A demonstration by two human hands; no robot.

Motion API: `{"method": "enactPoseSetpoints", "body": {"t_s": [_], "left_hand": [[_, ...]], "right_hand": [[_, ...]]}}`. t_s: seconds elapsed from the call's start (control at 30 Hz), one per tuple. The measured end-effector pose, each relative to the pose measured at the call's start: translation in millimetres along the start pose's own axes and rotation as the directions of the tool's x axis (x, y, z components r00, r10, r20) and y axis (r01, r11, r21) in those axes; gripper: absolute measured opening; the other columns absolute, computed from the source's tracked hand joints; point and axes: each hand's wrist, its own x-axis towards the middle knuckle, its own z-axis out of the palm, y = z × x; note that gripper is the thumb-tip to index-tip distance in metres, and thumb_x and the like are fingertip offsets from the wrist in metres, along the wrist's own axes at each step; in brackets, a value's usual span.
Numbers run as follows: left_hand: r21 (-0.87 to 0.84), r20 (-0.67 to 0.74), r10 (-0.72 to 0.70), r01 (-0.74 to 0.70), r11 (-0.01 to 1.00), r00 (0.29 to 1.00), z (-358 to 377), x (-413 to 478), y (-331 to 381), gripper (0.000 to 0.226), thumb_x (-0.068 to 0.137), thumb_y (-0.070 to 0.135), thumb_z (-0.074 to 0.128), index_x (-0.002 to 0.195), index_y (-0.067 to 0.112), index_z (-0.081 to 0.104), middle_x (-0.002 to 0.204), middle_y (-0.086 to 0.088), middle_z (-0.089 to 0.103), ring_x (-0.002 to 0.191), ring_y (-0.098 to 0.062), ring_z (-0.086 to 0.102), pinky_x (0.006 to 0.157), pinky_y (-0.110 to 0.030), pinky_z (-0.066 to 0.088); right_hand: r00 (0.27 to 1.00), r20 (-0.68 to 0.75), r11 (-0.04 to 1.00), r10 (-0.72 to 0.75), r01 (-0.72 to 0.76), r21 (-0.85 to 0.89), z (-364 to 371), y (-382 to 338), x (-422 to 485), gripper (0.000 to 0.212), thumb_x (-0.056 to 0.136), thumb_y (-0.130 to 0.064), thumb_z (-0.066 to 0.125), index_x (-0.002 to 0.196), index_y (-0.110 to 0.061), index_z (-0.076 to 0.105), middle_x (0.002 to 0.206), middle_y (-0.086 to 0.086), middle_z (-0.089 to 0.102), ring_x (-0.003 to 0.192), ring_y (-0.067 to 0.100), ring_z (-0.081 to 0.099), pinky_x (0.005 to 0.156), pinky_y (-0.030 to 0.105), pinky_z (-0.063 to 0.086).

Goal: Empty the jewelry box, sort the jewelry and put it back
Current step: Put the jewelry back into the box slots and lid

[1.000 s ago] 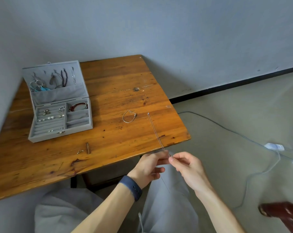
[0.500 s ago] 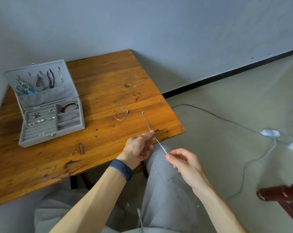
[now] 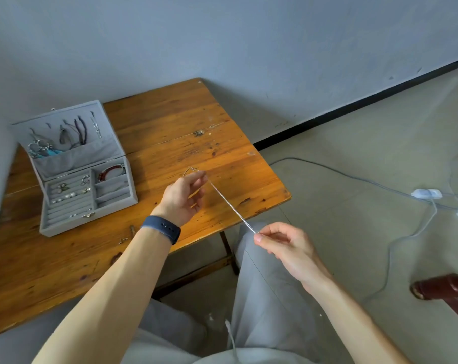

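A thin silver chain necklace is stretched taut between my two hands over the table's front right corner. My left hand pinches its far end above the wooden table. My right hand pinches the near end just off the table edge. The grey jewelry box stands open at the left, with rings and earrings in its slots, a red bracelet in a compartment, and necklaces hanging in the lid. A small silver bracelet lies on the table, partly hidden behind my left hand.
Two small pieces lie on the table near the box's front. A grey cable with white plugs runs across the floor at the right. A dark red wooden chair part juts in at the lower right. My grey-trousered legs are below.
My left hand has slid up along the chain away from my right hand, from the table edge to over the small bracelet. The chain now spans a longer stretch between the hands.
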Motion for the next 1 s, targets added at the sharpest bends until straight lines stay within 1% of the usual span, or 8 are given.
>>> {"method": "enactPoseSetpoints", "body": {"t_s": [0.13, 0.2, 0.4, 0.57, 0.67, 0.77, 0.9, 1.0], "left_hand": [[-0.004, -0.022, 0.041, -0.041, 0.999, 0.999, -11.9, 0.3, 11.0, 0.021, 0.089, 0.026, 0.071, 0.108, 0.018, 0.074, 0.084, 0.006, 0.073, 0.074, -0.011, 0.058, 0.066, -0.026, 0.043], [-0.002, -0.031, 0.061, -0.061, 0.998, 0.998, -17.3, 0.2, 14.1, 0.021, 0.09, 0.026, 0.07, 0.109, 0.018, 0.074, 0.084, 0.006, 0.073, 0.075, -0.011, 0.058, 0.066, -0.026, 0.043], [-0.017, -0.097, 0.093, -0.095, 0.995, 0.991, -32.9, -1.3, 22.2, 0.021, 0.089, 0.026, 0.072, 0.108, 0.018, 0.074, 0.083, 0.006, 0.074, 0.068, -0.01, 0.059, 0.061, -0.025, 0.043], [0.004, -0.08, 0.115, -0.115, 0.993, 0.99, -49.4, -5.1, 27.7, 0.019, 0.089, 0.025, 0.073, 0.106, 0.018, 0.076, 0.081, 0.007, 0.073, 0.065, -0.009, 0.057, 0.058, -0.023, 0.044], [0.05, -0.064, 0.162, -0.159, 0.986, 0.985, -63.8, -6.8, 28.3, 0.02, 0.09, 0.024, 0.072, 0.109, 0.016, 0.075, 0.079, 0.008, 0.071, 0.057, -0.005, 0.054, 0.055, -0.021, 0.043], [0.101, -0.082, 0.19, -0.181, 0.978, 0.978, -78.6, -7.9, 25.1, 0.016, 0.092, 0.021, 0.07, 0.106, 0.016, 0.075, 0.077, 0.009, 0.072, 0.053, -0.003, 0.049, 0.054, -0.019, 0.041], [0.12, -0.081, 0.148, -0.138, 0.983, 0.986, -96.9, -10.0, 18.8, 0.017, 0.092, 0.019, 0.068, 0.107, 0.015, 0.075, 0.079, 0.006, 0.071, 0.054, -0.004, 0.043, 0.054, -0.02, 0.037], [0.052, -0.04, 0.097, -0.095, 0.994, 0.994, -110.9, -12.1, 14.2, 0.021, 0.093, 0.019, 0.067, 0.112, 0.012, 0.072, 0.08, 0.006, 0.067, 0.055, -0.004, 0.043, 0.058, -0.02, 0.036]], "right_hand": [[0.999, 0.043, 1.0, -0.015, 0.015, -0.008, 7.7, -5.2, -2.0, 0.006, 0.083, -0.025, 0.079, 0.083, -0.022, 0.074, 0.073, -0.013, 0.071, 0.066, -0.004, 0.061, 0.058, 0.008, 0.044], [0.998, 0.058, 1.0, -0.021, 0.021, -0.003, 11.0, -7.7, -2.2, 0.006, 0.083, -0.026, 0.079, 0.083, -0.022, 0.074, 0.073, -0.012, 0.071, 0.067, -0.004, 0.061, 0.06, 0.009, 0.044], [0.995, 0.086, 0.998, -0.043, 0.046, -0.032, 19.2, -15.7, 1.2, 0.008, 0.083, -0.028, 0.079, 0.084, -0.022, 0.074, 0.077, -0.01, 0.073, 0.072, -0.002, 0.065, 0.065, 0.01, 0.047], [0.992, 0.11, 0.996, -0.059, 0.067, -0.066, 20.1, -24.0, 8.4, 0.006, 0.083, -0.027, 0.079, 0.084, -0.023, 0.074, 0.075, -0.011, 0.072, 0.07, -0.003, 0.064, 0.062, 0.007, 0.045], [0.993, 0.109, 0.996, -0.053, 0.061, -0.063, 20.0, -27.7, 13.4, 0.006, 0.083, -0.025, 0.079, 0.084, -0.022, 0.074, 0.071, -0.014, 0.07, 0.066, -0.004, 0.062, 0.058, 0.006, 0.042], [0.992, 0.116, 0.996, -0.052, 0.06, -0.065, 22.3, -29.2, 16.8, 0.005, 0.083, -0.024, 0.08, 0.082, -0.022, 0.075, 0.072, -0.012, 0.071, 0.066, -0.005, 0.061, 0.058, 0.007, 0.043], [0.99, 0.131, 0.996, -0.053, 0.062, -0.064, 27.5, -30.1, 19.9, 0.006, 0.083, -0.024, 0.08, 0.083, -0.021, 0.075, 0.071, -0.012, 0.07, 0.065, -0.003, 0.061, 0.058, 0.007, 0.043], [0.989, 0.137, 0.996, -0.061, 0.07, -0.06, 31.5, -31.1, 22.0, 0.006, 0.083, -0.023, 0.079, 0.082, -0.02, 0.074, 0.069, -0.012, 0.069, 0.063, -0.003, 0.059, 0.057, 0.008, 0.043]]}}
